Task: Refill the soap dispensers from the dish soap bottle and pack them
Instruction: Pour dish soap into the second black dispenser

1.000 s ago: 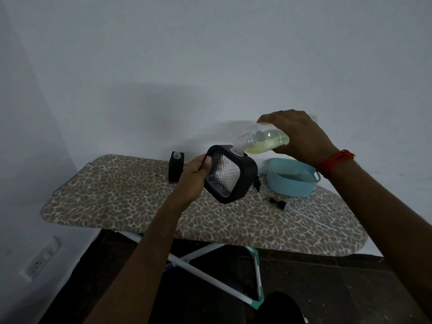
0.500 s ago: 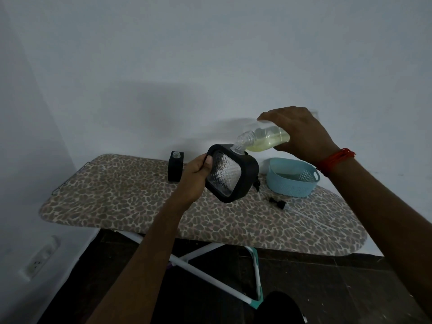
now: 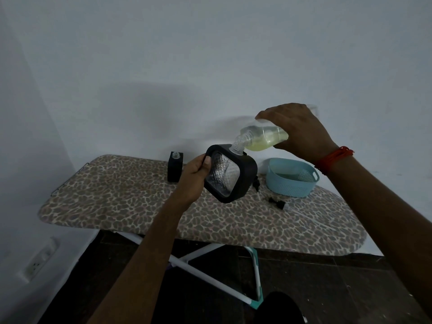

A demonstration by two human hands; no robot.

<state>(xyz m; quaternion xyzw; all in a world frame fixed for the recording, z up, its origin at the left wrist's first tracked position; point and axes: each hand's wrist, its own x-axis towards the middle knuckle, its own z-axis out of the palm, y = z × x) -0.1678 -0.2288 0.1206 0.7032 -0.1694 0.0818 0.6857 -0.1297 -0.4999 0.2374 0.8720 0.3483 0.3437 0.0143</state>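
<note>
Above ironing board (image 3: 112, 197), our left hand (image 3: 192, 181) grips dispenser (image 3: 243, 174), right hand (image 3: 299, 129) grips tilted soap bottle (image 3: 266, 140); likely pouring; next, hold mouths aligned

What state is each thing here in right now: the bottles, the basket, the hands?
dish soap bottle: uncapped, tipped over, mouth at the held dispenser's neck, partly full of yellowish liquid.
held dispenser: tilted, pump off, in the air.
second dispenser: upright on the ironing board, pump off.
pump: lying loose on the board.
basket: upright on the board.
left hand: grips the held dispenser.
right hand: holds the bottle.
</note>
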